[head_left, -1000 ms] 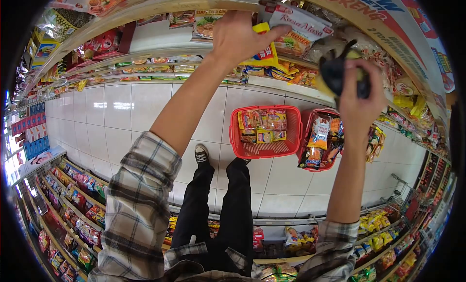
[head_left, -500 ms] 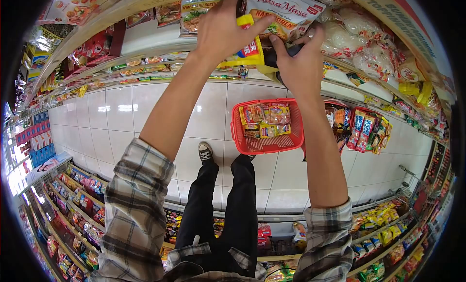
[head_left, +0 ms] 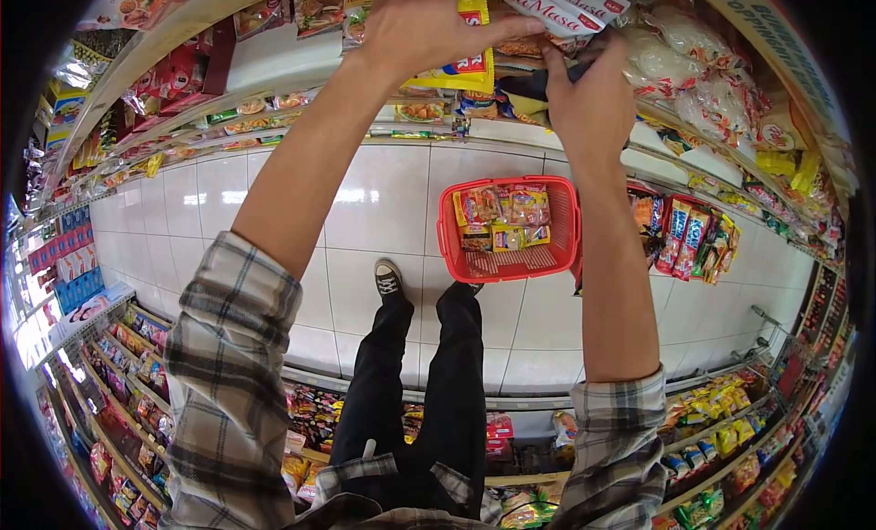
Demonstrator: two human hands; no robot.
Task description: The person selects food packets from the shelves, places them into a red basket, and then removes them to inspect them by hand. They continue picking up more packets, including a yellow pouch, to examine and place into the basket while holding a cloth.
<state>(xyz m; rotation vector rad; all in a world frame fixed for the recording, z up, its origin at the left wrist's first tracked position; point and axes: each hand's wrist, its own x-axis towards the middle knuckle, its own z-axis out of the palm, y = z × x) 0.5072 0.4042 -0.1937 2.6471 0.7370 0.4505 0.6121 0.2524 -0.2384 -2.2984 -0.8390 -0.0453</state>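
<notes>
At the top shelf, my left hand [head_left: 415, 24] lies over a yellow packet [head_left: 473, 63], its thumb stretched toward the white Rasa Masa packets [head_left: 547, 15]. Its other fingers are partly cut off by the frame's top edge. My right hand [head_left: 591, 88] is beside the Rasa Masa packets, its fingers curled on a dark item [head_left: 557, 78] that I cannot identify. A black and yellow packet [head_left: 525, 97] shows just below, between the hands.
A red basket [head_left: 511, 273] holding several packets stands on the tiled floor [head_left: 383, 202]. Right of it are more snack packets [head_left: 680, 238]. Clear noodle bags [head_left: 703, 92] sit on the shelf at right. Stocked shelves [head_left: 119, 366] line the lower left.
My left hand has shifted slightly left and up, and my right hand slightly right. The Rasa Masa packets have tilted, with a second one showing behind. More of the packets below is visible.
</notes>
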